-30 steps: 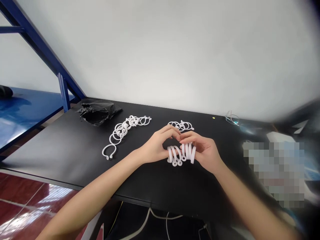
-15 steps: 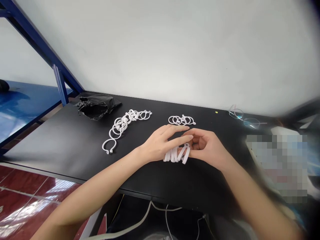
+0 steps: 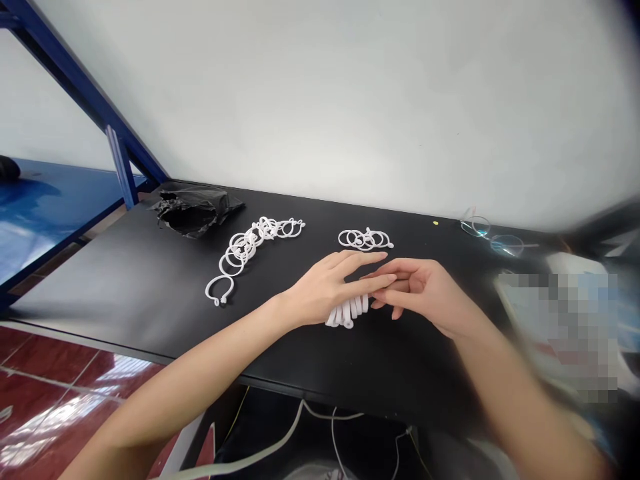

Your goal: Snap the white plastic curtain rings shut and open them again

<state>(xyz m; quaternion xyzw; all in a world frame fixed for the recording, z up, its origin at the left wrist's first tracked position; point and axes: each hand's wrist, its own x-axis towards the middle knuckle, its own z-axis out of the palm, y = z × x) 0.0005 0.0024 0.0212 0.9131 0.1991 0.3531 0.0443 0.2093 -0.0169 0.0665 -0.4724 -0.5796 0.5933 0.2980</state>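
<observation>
A row of white curtain rings (image 3: pixel 347 312) hangs below the fingers of my left hand (image 3: pixel 327 287), which is closed around them from above, its index and middle fingers stretched to the right. Close against those fingertips is my right hand (image 3: pixel 413 290), thumb and fingers bent together at the right end of the row. Whatever sits between its fingertips is hidden. Behind both hands lies a small cluster of loose curtain rings (image 3: pixel 366 240). A longer trail of linked or overlapping curtain rings (image 3: pixel 245 247) runs across the black table (image 3: pixel 150 280) to the left.
At the back left lies a crumpled black plastic bag (image 3: pixel 195 210). Eyeglasses (image 3: pixel 493 235) rest near the wall on the right, with a tiny yellow scrap (image 3: pixel 435 223) beside them. A blurred, pixelated object (image 3: pixel 560 340) stands at the right. Cables (image 3: pixel 280 443) hang under the table's front edge.
The rings that stood apart at the right end are now gathered closer to the others in my left hand. My right hand has shifted slightly right, its fingers now nearer the left fingertips.
</observation>
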